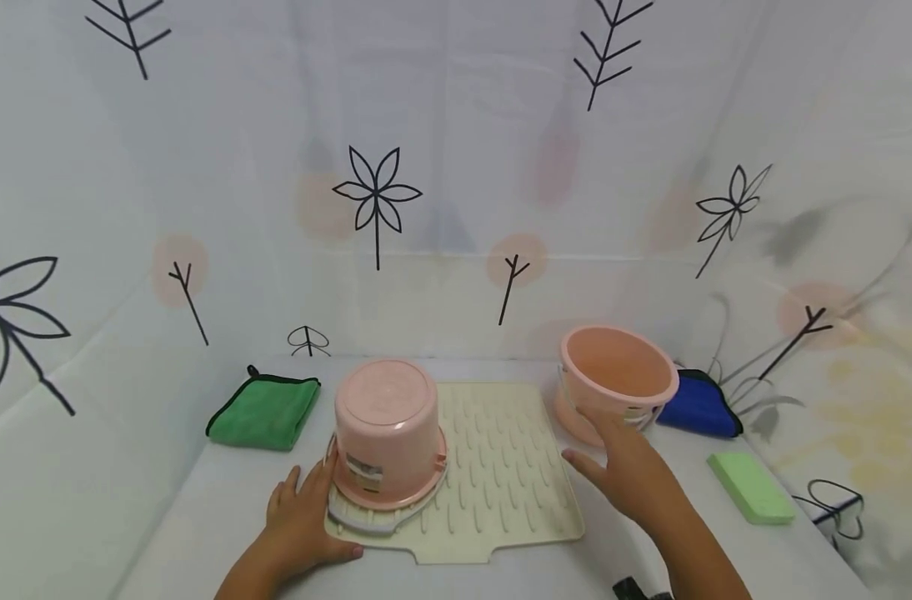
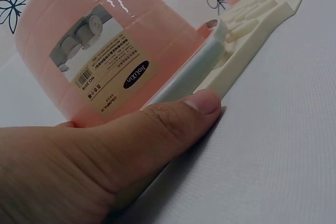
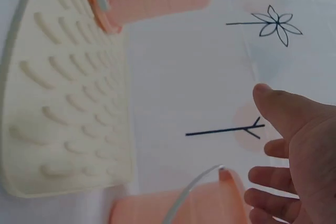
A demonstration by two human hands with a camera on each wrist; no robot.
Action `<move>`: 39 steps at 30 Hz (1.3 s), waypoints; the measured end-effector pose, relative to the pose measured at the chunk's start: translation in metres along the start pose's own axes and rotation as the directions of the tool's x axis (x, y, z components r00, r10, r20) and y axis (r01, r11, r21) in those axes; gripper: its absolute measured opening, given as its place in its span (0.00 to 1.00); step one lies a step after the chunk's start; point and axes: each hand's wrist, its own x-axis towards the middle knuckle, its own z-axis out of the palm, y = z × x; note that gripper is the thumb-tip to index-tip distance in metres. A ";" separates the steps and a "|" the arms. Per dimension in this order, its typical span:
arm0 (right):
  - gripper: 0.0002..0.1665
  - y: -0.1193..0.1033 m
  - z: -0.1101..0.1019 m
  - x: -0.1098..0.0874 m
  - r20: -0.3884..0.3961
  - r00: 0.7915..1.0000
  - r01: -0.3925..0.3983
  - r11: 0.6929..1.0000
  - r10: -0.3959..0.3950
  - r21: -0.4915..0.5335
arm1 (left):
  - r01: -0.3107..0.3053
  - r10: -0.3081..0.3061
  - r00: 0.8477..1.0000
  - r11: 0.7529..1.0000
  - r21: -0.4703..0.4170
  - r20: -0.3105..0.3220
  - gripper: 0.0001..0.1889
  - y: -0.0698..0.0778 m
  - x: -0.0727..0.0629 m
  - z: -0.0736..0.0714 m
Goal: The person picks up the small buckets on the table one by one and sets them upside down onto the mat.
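Note:
A pink bucket [image 1: 387, 425] stands upside down on the left half of a cream draining board [image 1: 501, 467]. Its pale grey handle [image 1: 373, 522] lies around the rim, low at the front. My left hand [image 1: 300, 525] is at the bucket's lower left, fingers spread beside the rim. In the left wrist view the thumb [image 2: 173, 119] lies straight along the board's front edge, by the handle. A second pink bucket [image 1: 576, 417] stands upright right of the board. My right hand [image 1: 636, 471] is in front of it, fingers extended; the right wrist view shows nothing held.
A folded green cloth [image 1: 264, 412] lies on the white table at the left. Behind the upright bucket is a folded blue cloth [image 1: 699, 406], with a light green sponge [image 1: 752, 489] nearer on the right. A black object [image 1: 630, 588] shows at the bottom edge. Patterned white curtains surround the table.

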 end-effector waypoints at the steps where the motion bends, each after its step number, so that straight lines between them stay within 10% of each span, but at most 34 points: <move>1: 0.51 -0.002 -0.004 0.007 -0.023 1.000 0.004 1.000 -0.005 -0.009 | 0.004 -0.004 1.000 1.000 -0.001 0.000 0.85 -0.001 0.000 0.000; 11: 0.39 0.002 -0.002 0.074 -0.286 0.947 0.096 0.979 -0.145 -0.177 | -0.013 0.013 1.000 1.000 -0.008 -0.021 0.82 0.003 -0.005 0.002; 20: 0.45 0.005 0.005 0.120 -0.100 0.991 -0.107 0.970 0.087 -0.219 | 0.007 -0.007 1.000 1.000 -0.013 0.010 0.84 0.003 -0.003 -0.001; 25: 0.35 0.014 0.010 0.133 0.056 0.957 -0.263 0.930 0.286 -0.257 | 0.005 -0.005 1.000 1.000 -0.015 0.001 0.84 0.004 -0.001 -0.001; 39: 0.19 0.004 0.010 0.111 0.048 0.960 -0.261 0.942 0.277 -0.212 | 0.022 -0.022 1.000 1.000 -0.007 0.009 0.84 0.004 -0.003 -0.004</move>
